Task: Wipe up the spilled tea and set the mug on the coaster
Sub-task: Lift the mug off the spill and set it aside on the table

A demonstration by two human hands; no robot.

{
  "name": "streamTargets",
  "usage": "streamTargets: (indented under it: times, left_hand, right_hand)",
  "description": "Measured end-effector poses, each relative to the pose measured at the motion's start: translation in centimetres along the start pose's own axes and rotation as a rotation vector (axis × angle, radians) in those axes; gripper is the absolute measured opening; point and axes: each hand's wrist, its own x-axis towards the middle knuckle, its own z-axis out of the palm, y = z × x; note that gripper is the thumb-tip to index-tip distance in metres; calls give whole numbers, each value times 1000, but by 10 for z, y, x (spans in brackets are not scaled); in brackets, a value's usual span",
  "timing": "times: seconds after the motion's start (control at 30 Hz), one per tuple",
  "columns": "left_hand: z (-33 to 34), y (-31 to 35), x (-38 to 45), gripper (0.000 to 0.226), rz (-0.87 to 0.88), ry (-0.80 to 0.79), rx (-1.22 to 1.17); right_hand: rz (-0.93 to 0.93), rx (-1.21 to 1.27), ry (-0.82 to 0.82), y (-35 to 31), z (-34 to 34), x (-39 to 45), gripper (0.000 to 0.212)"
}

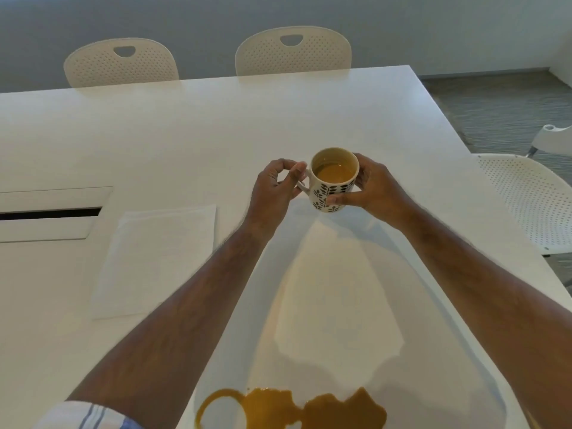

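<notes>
The white table carries everything under inspection. A folded white cloth lies flat on it to the left of the arms, untouched. A brown tea spill spreads at the near edge, with a ring mark at its left end; it is not yet wiped. No coaster can be identified.

The mug is held out over the middle of the table, well apart from the spill, upright and roughly half full of tea. Whether its base touches the table cannot be told. Judged ceramic: rigid, breakable, moderately heavy with liquid, and liable to slop if tilted. Best taken by the handle with the body steadied.

Both forearms reach forward. The right hand wraps the mug's body, thumb across the front. The left hand has curled fingers at the handle, thumb against it.
</notes>
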Motion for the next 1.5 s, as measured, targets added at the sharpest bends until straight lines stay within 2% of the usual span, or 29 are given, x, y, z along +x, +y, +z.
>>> streamTargets:
  times: [0.53,0.8,1.0,1.5]
  left_hand:
    - [-3,-19,41,33,-24,73,15]
    - [-3,-27,41,27,-44,89,-7]
    - [-3,-32,42,35,-49,89,25]
    - [-4,-35,42,34,-35,103,62]
  right_hand:
    - [45,-33,-90,24,-4,49,82]
    - [79,-13,-113,35,0,53,80]
    - [95,-5,-131,41,0,52,80]
    - [150,41,-151,44,4,50,78]
